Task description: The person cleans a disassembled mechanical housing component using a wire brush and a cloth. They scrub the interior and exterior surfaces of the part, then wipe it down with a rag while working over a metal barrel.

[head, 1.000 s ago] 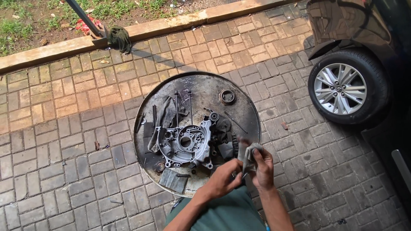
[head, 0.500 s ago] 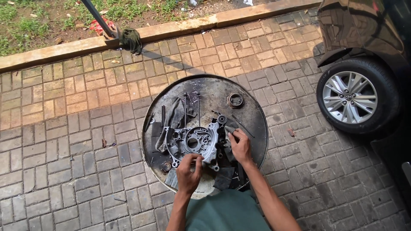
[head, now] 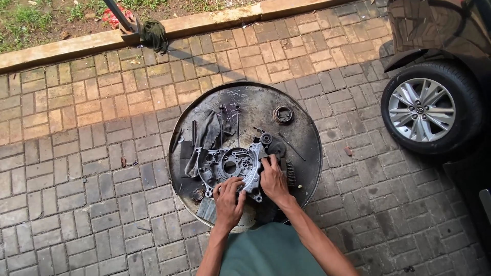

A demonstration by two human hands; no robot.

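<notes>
2 bare hands now down on the grey cast-metal engine cover (head: pixel 231 167), both closer to it than half a second ago: left hand (head: pixel 228 200) moved up from the near edge onto the cover's lower rim, right hand (head: pixel 273 180) still at its right side. Left fingers spread flat on the casting, gripping nothing that shows. Right fingers curled over the cover's right edge, holding it. Cover lying flat near the middle of the round, dark, rusty metal tray (head: pixel 302 128) on the brick paving (head: pixel 76 204). Long axis running from lower left to upper right, the narrower end with a small round boss pointing up-right. Grey rag (head: pixel 207 138) just beside it. No packages or signs to tell; dark car's wheel (head: pixel 423 109) well apart at right.
</notes>
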